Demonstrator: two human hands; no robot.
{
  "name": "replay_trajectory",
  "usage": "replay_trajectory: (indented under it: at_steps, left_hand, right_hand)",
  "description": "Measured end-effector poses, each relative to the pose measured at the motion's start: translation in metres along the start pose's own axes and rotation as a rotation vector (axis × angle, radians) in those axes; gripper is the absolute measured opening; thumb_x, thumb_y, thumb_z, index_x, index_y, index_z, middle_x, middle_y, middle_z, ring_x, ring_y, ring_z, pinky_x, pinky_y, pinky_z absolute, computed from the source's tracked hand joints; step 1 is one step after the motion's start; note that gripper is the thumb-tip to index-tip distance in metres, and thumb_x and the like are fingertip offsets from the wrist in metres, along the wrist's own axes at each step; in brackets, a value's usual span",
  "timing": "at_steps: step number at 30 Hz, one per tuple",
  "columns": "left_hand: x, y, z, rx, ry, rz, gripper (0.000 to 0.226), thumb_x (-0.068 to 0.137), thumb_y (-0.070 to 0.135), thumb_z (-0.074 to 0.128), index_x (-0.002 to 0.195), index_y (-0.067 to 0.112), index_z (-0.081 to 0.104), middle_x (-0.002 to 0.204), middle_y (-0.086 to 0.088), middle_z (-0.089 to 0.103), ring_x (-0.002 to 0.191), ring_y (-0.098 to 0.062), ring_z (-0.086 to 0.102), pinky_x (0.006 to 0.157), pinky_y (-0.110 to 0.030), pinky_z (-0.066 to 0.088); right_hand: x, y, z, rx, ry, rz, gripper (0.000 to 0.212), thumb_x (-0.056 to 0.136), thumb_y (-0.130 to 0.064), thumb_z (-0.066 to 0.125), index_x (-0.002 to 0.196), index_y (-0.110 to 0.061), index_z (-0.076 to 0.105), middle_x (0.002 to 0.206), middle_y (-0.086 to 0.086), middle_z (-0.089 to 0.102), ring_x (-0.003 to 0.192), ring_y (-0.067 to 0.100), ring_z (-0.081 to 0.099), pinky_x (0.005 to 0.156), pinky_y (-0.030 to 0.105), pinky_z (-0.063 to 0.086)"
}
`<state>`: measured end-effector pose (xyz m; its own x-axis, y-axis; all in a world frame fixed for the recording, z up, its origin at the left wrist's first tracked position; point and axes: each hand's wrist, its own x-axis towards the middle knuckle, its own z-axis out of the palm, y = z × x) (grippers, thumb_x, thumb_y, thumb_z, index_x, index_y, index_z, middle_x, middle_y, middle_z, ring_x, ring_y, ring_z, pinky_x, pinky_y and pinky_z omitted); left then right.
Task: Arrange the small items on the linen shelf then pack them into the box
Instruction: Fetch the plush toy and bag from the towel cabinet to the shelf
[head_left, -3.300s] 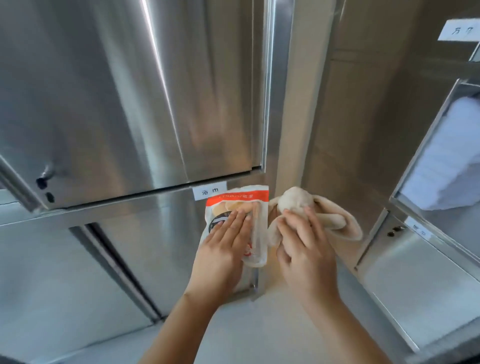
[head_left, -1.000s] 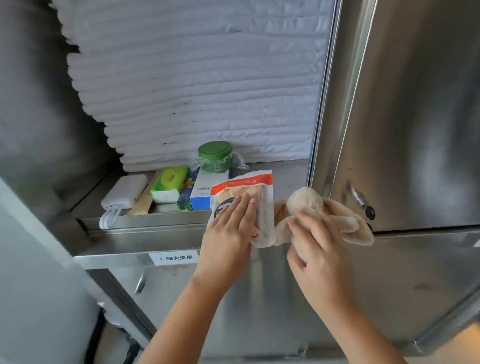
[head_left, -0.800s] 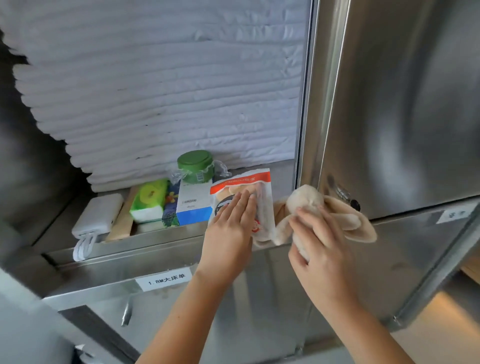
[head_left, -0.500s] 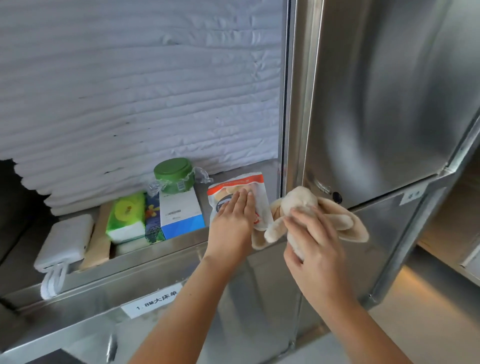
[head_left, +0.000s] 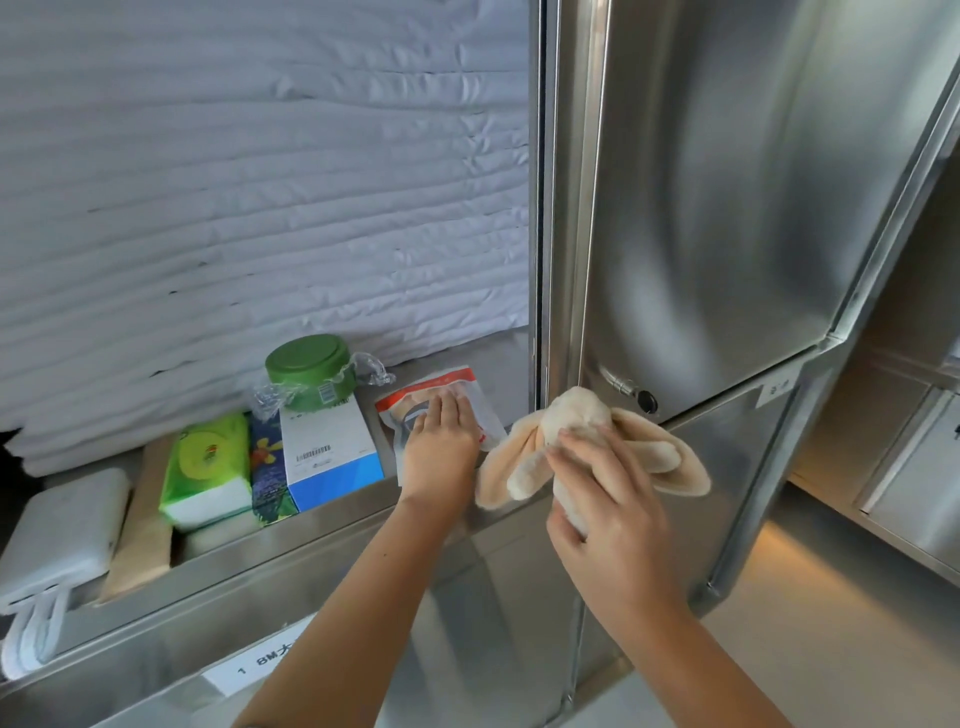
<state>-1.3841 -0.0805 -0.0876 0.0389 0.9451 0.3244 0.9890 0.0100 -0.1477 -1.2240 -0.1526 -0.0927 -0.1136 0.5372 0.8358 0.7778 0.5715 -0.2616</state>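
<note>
Reads "1 8M大", rest hidden, on white paper label (head_left: 257, 670), front edge of stainless steel shelf (head_left: 332, 519); other print illegible.

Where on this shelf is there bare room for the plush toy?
The bare steel shelf floor shows between the red-and-white pouch under the left hand and the cabinet's upright post, back to the stacked white linens: likely room for the beige plush rabbit. Left of the pouch it is crowded: white-and-blue box, green-lidded jar, green tissue pack, white power bank.
</note>
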Motion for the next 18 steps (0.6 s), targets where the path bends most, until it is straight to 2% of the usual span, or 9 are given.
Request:
replay_trajectory:
  at_steps: [7, 10, 12, 14, 18]
  left_hand:
    - [0.011, -0.010, 0.007, -0.013, -0.075, 0.020, 0.072, 0.097, 0.021, 0.049, 0.148, 0.003, 0.002, 0.155, -0.014, 0.011, 0.142, -0.025, 0.012, 0.111, -0.034, 0.023]
    - [0.016, -0.011, 0.009, 0.001, -0.117, 0.004, 0.077, 0.097, 0.032, 0.049, 0.148, 0.004, 0.000, 0.156, -0.014, 0.007, 0.143, -0.026, 0.009, 0.112, -0.035, 0.019]
    - [0.021, -0.013, 0.009, -0.013, -0.148, -0.013, 0.079, 0.097, 0.045, 0.043, 0.148, 0.005, -0.002, 0.156, -0.014, 0.004, 0.143, -0.026, 0.007, 0.113, -0.036, 0.016]
    - [0.026, -0.014, 0.009, -0.033, -0.191, -0.032, 0.085, 0.093, 0.059, 0.033, 0.148, 0.005, -0.003, 0.156, -0.013, 0.001, 0.143, -0.026, 0.004, 0.114, -0.036, 0.012]
    - [0.033, -0.017, 0.009, -0.021, -0.215, -0.039, 0.088, 0.091, 0.063, 0.025, 0.147, 0.002, -0.004, 0.156, -0.014, 0.001, 0.143, -0.026, 0.002, 0.114, -0.036, 0.011]
  right_hand:
    - [0.000, 0.003, 0.007, 0.022, 0.007, -0.011, 0.040, 0.061, 0.007, 0.058, 0.099, 0.000, 0.070, 0.108, 0.011, 0.065, 0.108, 0.035, 0.058, 0.094, 0.044, 0.044]
    - [0.000, 0.005, 0.008, 0.016, 0.003, -0.012, 0.037, 0.066, 0.005, 0.054, 0.099, -0.001, 0.071, 0.108, 0.010, 0.066, 0.109, 0.034, 0.057, 0.093, 0.043, 0.045]
    - [0.001, 0.006, 0.009, 0.014, 0.005, -0.019, 0.037, 0.072, -0.002, 0.046, 0.099, -0.001, 0.071, 0.108, 0.009, 0.066, 0.109, 0.034, 0.058, 0.093, 0.042, 0.044]
    - [0.003, 0.007, 0.009, 0.019, -0.002, -0.029, 0.036, 0.071, -0.001, 0.048, 0.099, -0.001, 0.071, 0.108, 0.010, 0.066, 0.108, 0.035, 0.058, 0.093, 0.042, 0.043]
    - [0.006, 0.009, 0.009, 0.024, -0.005, -0.038, 0.035, 0.070, 0.001, 0.051, 0.098, -0.002, 0.071, 0.107, 0.009, 0.066, 0.107, 0.035, 0.058, 0.092, 0.042, 0.045]
